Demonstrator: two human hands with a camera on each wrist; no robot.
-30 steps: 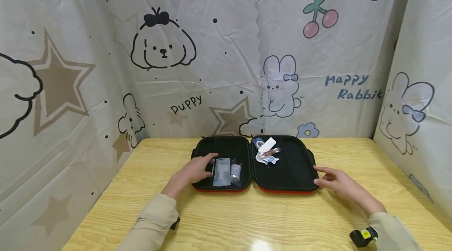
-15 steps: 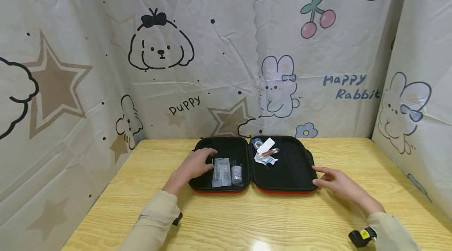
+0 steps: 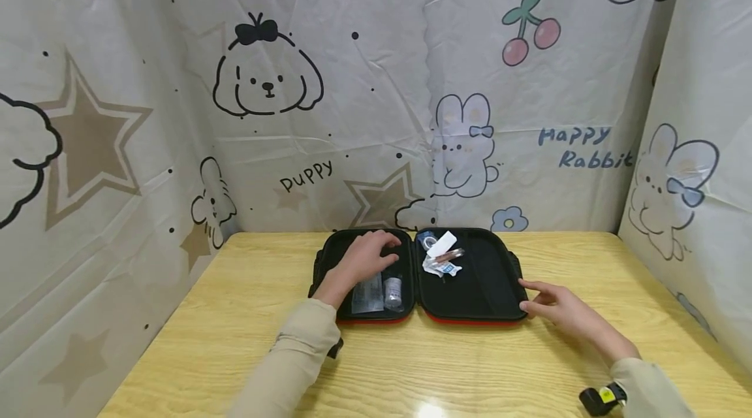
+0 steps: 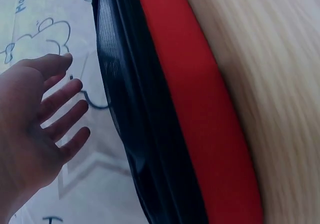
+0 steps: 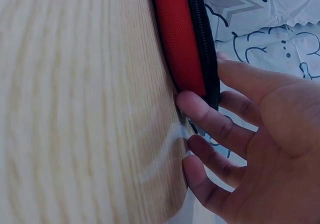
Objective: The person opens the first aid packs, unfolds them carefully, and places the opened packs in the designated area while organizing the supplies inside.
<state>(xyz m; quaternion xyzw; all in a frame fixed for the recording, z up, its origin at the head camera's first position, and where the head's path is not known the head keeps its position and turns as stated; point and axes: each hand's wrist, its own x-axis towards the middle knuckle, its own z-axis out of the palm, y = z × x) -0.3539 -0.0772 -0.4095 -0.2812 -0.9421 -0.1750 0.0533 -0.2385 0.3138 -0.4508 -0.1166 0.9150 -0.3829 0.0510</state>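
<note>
A red-and-black zippered case [image 3: 482,287] lies open flat on the table, its two black-lined halves side by side. Above its left half hovers my left hand [image 3: 361,258], fingers loosely bent with nothing between them. Below that hand, a clear flat packet [image 3: 367,295] and a wrapped white roll [image 3: 393,292] lie in the left half; the hand and forearm hide part of the packet. At the case's right edge, my right hand [image 3: 558,307] holds the rim. In the right wrist view, fingertips [image 5: 192,105] touch its red side while another digit lies over the black zipper edge.
In the case's right half sits a small pile: a white strip [image 3: 442,243], a brownish tube-like item [image 3: 448,256], a blue-and-white wrapper [image 3: 443,268] and a blue roll [image 3: 427,240]. A wooden table [image 3: 446,366] carries the case. A printed curtain [image 3: 329,78] stands behind.
My left hand has moved right and away from me, from the left half's outer side to over its middle near the hinge. The right hand stays at the case's edge.
</note>
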